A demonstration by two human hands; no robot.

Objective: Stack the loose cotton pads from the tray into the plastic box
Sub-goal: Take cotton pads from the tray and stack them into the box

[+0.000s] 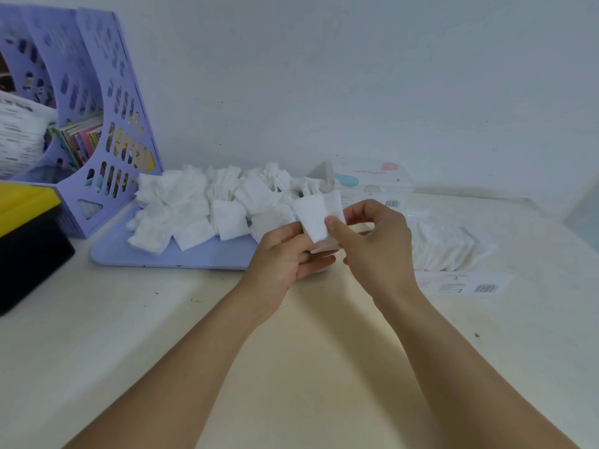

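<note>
On the table [97,335], from the left: one yellow and black box [29,234], one purple file rack [97,124], then one purple tray [194,254] with a heap of loose cotton pads [201,202], too many to count. Both hands hold two cotton pads [319,218] together above the tray's right end: left hand [285,254], right hand [379,241]. At right, one clear plastic box [453,247] with stacked pads.

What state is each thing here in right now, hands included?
Left hand: fingers pinching a few cotton pads.
Right hand: fingers pinching the same pads.
Tray: flat on the table, heaped with loose pads.
Plastic box: open, lying to the right, part filled with stacked pads.
Second box: standing behind, appears closed.
File holder: upright, holding papers.
</note>
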